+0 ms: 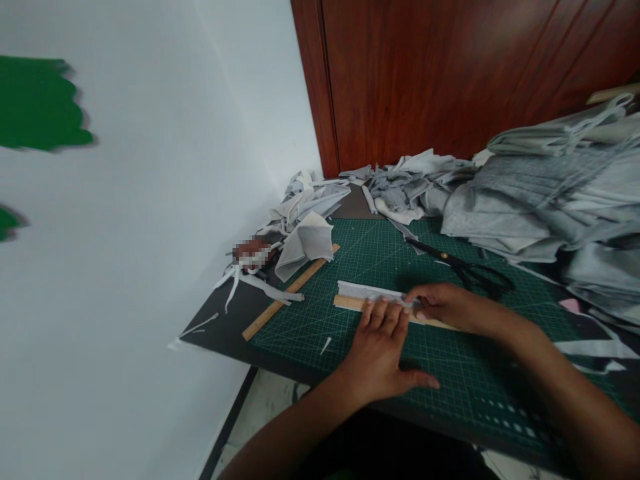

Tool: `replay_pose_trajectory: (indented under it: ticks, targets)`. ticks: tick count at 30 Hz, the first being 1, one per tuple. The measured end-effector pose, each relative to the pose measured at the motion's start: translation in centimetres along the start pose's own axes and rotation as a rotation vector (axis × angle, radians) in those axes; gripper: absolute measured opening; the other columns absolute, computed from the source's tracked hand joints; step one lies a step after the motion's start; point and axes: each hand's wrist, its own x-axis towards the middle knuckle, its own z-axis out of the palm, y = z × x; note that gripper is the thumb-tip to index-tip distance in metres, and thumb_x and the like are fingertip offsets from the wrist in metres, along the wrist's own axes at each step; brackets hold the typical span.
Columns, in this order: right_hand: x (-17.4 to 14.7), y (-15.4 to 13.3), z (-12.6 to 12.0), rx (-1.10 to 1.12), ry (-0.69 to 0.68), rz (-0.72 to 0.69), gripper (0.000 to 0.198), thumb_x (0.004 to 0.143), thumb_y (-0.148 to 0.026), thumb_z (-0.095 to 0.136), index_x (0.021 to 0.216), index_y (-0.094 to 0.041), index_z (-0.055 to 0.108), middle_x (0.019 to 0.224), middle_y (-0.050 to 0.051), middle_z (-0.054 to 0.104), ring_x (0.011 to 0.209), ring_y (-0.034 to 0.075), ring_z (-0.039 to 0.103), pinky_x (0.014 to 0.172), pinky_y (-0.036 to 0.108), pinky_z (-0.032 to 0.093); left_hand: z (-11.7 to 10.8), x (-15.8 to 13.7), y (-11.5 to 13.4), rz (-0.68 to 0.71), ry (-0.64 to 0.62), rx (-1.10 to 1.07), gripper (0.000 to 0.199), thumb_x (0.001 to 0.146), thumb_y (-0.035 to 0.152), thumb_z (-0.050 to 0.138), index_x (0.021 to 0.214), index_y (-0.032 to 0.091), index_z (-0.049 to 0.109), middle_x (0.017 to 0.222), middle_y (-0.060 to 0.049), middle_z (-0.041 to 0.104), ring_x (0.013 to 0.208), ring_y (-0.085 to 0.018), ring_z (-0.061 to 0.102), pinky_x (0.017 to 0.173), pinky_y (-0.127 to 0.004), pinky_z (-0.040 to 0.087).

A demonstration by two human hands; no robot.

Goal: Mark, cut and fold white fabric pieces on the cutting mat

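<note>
My left hand [377,353] lies flat on a wooden ruler [345,302], fingers stretched out and pressing it down, thumb spread to the right. Under the ruler is a narrow white fabric strip [367,291], its far edge showing beyond the wood. My right hand [443,303] rests over the strip and ruler just right of my left fingers. Its fingers are bent together at the strip; what they hold, if anything, is hidden. Both pieces lie on a green cutting mat [310,327]. Black scissors [470,270] rest beyond my right hand, blades pointing left.
Another wooden ruler [270,320] lies slanted on the mat's left edge, partly under a pale fabric piece [307,243]. Scraps [400,187] lie at the back; a large grey fabric pile [540,193] fills the right. A white wall [150,267] borders the left, a wooden door [425,80] the back.
</note>
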Motion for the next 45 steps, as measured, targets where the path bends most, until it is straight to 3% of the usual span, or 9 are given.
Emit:
replay_pose_trajectory:
  ticks: [7,15,19,24,32,45]
  targets:
    - [-0.5,-1.3,0.0,0.009,-0.031,-0.018,0.036,0.092,-0.047,0.060,0.114,-0.021,0.070,0.076,0.000,0.059,0.069,0.017,0.052,0.061,0.026,0.040,-0.1,-0.6,0.5,-0.045,0.030,-0.033,0.111,0.075,0.090,0.051,0.158,0.019,0.032,0.161,-0.013,0.039,0.154,-0.037,0.022,0.128,-0.058,0.008]
    - [-0.8,-3.2,0.6,-0.049,-0.077,-0.018,0.033,0.095,-0.050,0.058,0.111,-0.024,0.072,0.081,0.001,0.067,0.075,0.020,0.061,0.064,0.027,0.042,-0.6,-2.5,0.7,-0.067,0.002,-0.072,0.108,0.079,0.086,0.053,0.159,0.018,0.031,0.162,-0.011,0.038,0.155,-0.037,0.018,0.128,-0.057,0.003]
    - [0.0,-3.4,0.9,-0.101,0.020,-0.073,0.032,0.101,-0.042,0.049,0.097,-0.022,0.073,0.087,0.004,0.072,0.082,0.021,0.065,0.073,0.030,0.043,-0.3,-2.8,0.8,-0.104,-0.001,-0.059,0.107,0.079,0.086,0.053,0.159,0.020,0.030,0.164,-0.011,0.034,0.156,-0.039,0.011,0.127,-0.060,0.004]
    - [0.7,-2.8,1.5,-0.209,0.082,-0.053,0.020,0.098,-0.030,0.055,0.088,-0.022,0.070,0.083,0.003,0.069,0.077,0.019,0.064,0.069,0.028,0.041,0.1,-2.9,0.7,-0.178,0.032,0.003,0.116,0.069,0.089,0.061,0.161,0.025,0.028,0.168,-0.016,0.018,0.154,-0.049,0.006,0.121,-0.071,0.010]
    - [1.1,-1.9,1.6,-0.219,0.153,-0.084,0.013,0.096,-0.026,0.060,0.088,-0.022,0.070,0.090,0.004,0.066,0.081,0.018,0.063,0.073,0.028,0.043,0.3,-3.2,0.4,-0.166,-0.003,0.135,0.118,0.069,0.094,0.052,0.161,0.026,0.026,0.168,-0.017,0.016,0.154,-0.048,0.009,0.120,-0.070,0.015]
    - [0.8,-2.4,1.4,-0.211,0.128,-0.053,0.014,0.097,-0.027,0.059,0.089,-0.022,0.069,0.089,0.003,0.066,0.081,0.018,0.062,0.073,0.028,0.041,0.2,-3.2,0.4,-0.170,-0.027,0.125,0.117,0.070,0.097,0.046,0.160,0.025,0.028,0.168,-0.017,0.019,0.154,-0.046,0.010,0.121,-0.069,0.014]
